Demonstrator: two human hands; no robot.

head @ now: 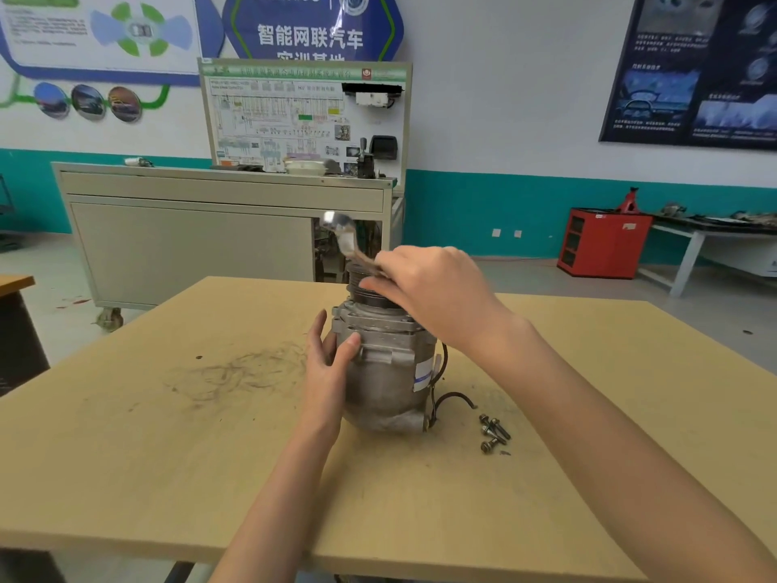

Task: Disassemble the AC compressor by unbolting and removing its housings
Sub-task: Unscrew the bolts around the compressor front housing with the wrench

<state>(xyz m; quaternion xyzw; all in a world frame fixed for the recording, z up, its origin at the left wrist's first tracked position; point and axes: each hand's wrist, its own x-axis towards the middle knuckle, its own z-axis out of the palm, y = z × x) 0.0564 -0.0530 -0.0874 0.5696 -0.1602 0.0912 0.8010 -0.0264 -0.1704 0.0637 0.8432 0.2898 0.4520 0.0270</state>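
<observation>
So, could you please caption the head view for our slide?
Left hand touches the upright grey metal compressor; right hand grips a blurred silver tool.

Left forearm comes in from 6 o'clock, left hand (330,368) flat against the compressor (391,372), fingers toward 12. Right arm's in from 5, right hand (429,288) curled round a blurry wrench (344,237) pointing 10-ish.
</observation>
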